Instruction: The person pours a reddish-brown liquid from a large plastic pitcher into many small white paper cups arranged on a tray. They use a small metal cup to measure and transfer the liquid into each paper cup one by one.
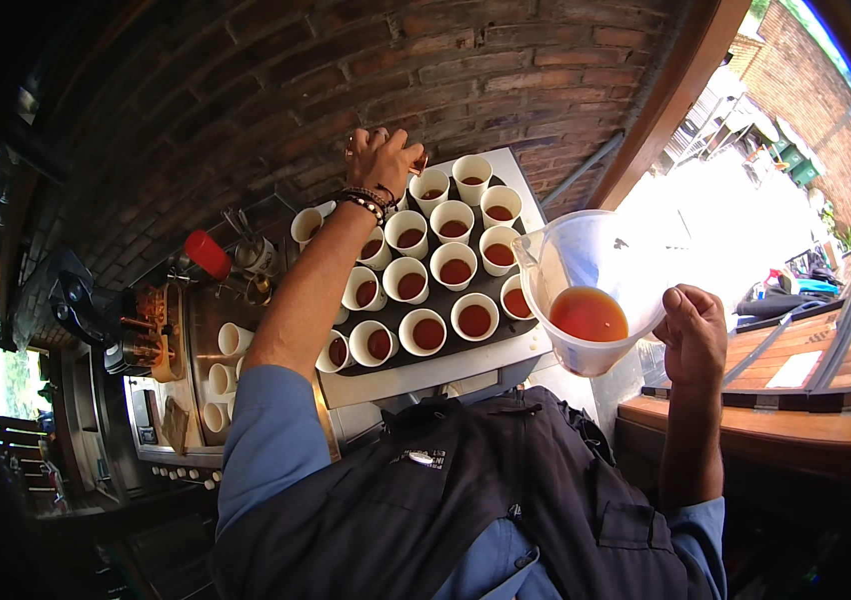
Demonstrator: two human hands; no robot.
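My right hand (pixel 695 330) grips the handle of a clear plastic measuring jug (pixel 583 259). Amber-red liquid (pixel 589 315) lies in the bottom of the jug, held at the right end of a dark round-cornered tray (pixel 437 306). Several white paper cups (pixel 454 266) stand in rows on the tray, each part filled with similar red-brown liquid. Beyond the far left part of the tray, my left hand (pixel 380 161) has its fingers curled around a shiny copper-coloured metal object (pixel 418 163), mostly hidden beneath the hand. My left forearm crosses above the cups on the left.
A brick wall (pixel 425 75) rises directly behind the pale counter (pixel 425 382). Left are white cups (pixel 221 379), a red container (pixel 207 254), utensils in a holder (pixel 257 255) and copper-coloured bar tools (pixel 155 337). A wooden window frame (pixel 665 112) borders the right side.
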